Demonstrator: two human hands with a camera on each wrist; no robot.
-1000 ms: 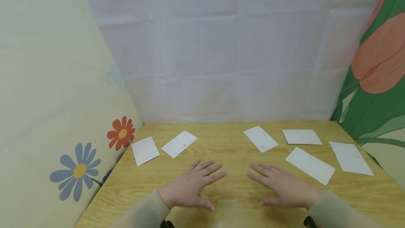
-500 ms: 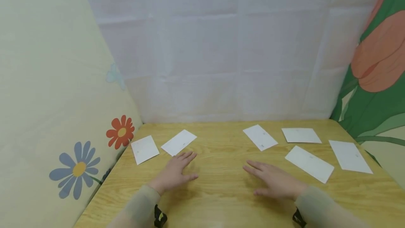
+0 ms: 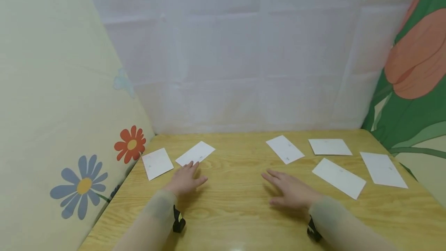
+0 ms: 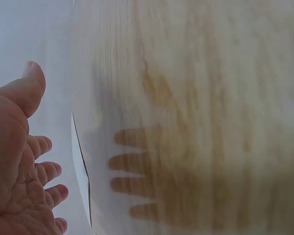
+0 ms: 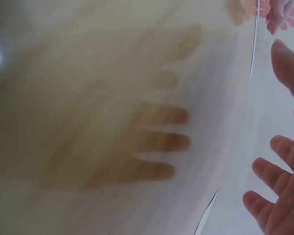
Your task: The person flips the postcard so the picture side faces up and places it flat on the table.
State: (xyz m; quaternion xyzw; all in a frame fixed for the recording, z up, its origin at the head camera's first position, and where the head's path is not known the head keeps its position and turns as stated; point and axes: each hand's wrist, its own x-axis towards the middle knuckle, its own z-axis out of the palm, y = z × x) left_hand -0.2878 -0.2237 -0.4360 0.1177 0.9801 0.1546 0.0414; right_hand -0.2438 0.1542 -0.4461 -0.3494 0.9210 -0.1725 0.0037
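My left hand [image 3: 184, 179] hovers over the left half of the table, its fingertips overlapping the near edge of a white card [image 3: 197, 152] in the head view. In the left wrist view its fingers [image 4: 49, 171] are spread, with a gap between them and the white card's edge [image 4: 81, 174]. Further left lies another white card [image 3: 158, 164]. Right of the middle, my right hand [image 3: 292, 191] is held above the wood with fingers extended and nothing in it. Nearest to it are one white card [image 3: 285, 150] beyond and another [image 3: 339, 178] to its right.
Two more white cards, one at the back [image 3: 330, 147] and one at the far right [image 3: 384, 169], lie flat on the wood-grain table [image 3: 237, 204]. A white cloth [image 3: 223, 69] hangs behind. Flower-printed panels [image 3: 83, 186] flank both sides.
My left hand has moved left and forward, up to the card beyond it. My right hand has shifted slightly left and forward. The cards have stayed in place.
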